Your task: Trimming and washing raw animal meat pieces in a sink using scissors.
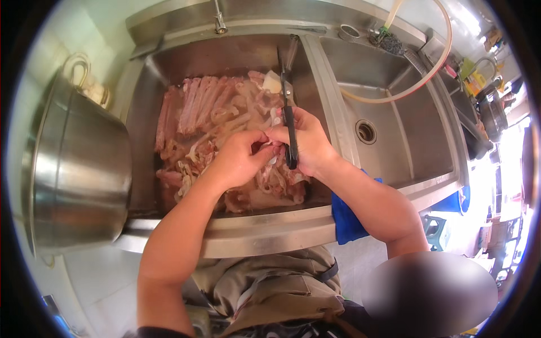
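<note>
My right hand [312, 141] grips a black-handled cutting tool [289, 135], seemingly kitchen scissors seen edge-on. Its dark blade end points toward the back of the sink. At the right fingertips, my left hand [247, 158] pinches a small pale piece of raw meat [272, 159], mostly hidden by the fingers. Both hands are above the left basin of a stainless steel sink [236, 53]. Long raw meat pieces, like poultry necks [198, 103], lie side by side at the back left of that basin. Looser raw pieces with skin [270, 186] lie in cloudy water below my hands.
A large steel pot [82, 169] stands close on the left. The right basin [418, 131] has a drain [366, 131], and a pale hose [441, 59] loops into it. A tap [219, 23] is at the back. A blue cloth [348, 219] hangs over the front rim.
</note>
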A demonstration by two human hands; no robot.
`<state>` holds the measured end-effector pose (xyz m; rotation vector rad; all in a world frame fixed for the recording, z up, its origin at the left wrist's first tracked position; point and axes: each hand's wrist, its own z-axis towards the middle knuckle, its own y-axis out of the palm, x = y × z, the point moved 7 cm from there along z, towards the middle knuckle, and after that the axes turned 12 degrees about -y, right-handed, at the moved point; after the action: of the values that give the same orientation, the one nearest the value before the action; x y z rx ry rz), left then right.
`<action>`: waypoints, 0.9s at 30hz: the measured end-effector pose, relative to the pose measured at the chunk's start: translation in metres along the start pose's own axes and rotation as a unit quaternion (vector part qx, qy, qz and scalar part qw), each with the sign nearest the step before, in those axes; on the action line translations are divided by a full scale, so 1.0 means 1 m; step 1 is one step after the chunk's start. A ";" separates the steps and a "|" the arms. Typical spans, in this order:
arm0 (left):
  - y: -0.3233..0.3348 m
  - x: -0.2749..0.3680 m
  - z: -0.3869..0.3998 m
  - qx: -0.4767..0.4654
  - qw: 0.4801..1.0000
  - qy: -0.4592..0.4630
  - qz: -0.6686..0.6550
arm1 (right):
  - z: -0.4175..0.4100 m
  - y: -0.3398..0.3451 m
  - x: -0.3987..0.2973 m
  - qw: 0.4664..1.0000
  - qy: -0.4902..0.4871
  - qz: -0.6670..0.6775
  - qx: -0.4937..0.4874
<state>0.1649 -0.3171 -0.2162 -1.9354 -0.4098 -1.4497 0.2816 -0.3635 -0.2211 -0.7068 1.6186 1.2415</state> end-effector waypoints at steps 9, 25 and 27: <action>-0.001 -0.031 0.008 -0.050 0.987 -0.148 -0.028 | 0.002 -0.007 -0.001 0.998 0.011 -0.037 -0.045; -0.014 0.013 -0.006 0.063 0.993 -0.045 -0.095 | 0.000 -0.015 0.021 0.987 0.114 0.116 -0.002; -0.012 0.016 -0.005 0.065 0.994 -0.046 -0.080 | 0.003 -0.021 0.016 0.991 0.077 0.100 0.044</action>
<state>0.1593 -0.3144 -0.1961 -1.9052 -0.6986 -1.3984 0.2943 -0.3661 -0.2445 -0.6072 1.8980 1.2735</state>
